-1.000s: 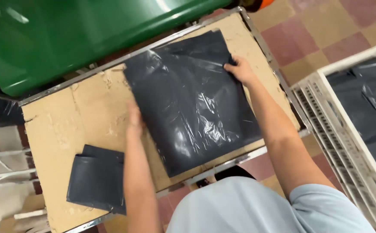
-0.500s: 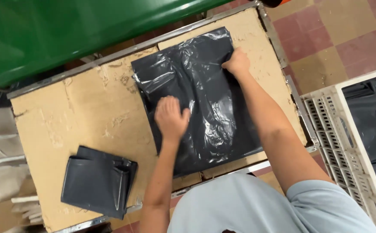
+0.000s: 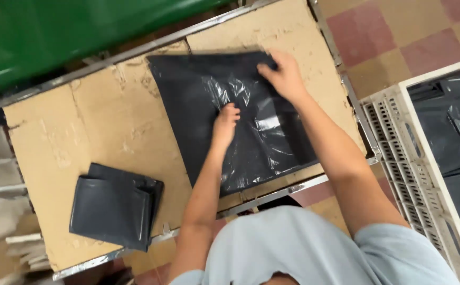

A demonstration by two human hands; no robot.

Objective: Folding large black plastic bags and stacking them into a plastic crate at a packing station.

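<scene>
Centre frame: left hand (image 3: 225, 122) presses flat, fingers curled, on the black plastic bag (image 3: 235, 119); right hand (image 3: 284, 79), open, pins its upper edge. Firm, even pressure best smooths creases.

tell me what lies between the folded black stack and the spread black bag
Only bare cardboard tabletop between folded stack and spread bag, per the head view.

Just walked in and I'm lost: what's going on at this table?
A person is working a black plastic bag spread flat on a cardboard-topped table. The left hand presses on the bag's middle, and the right hand rests on its far edge near the top. A stack of folded black bags lies at the table's near left corner. To the right, a white crate holds more black bags. A green bin stands beyond the table.
</scene>
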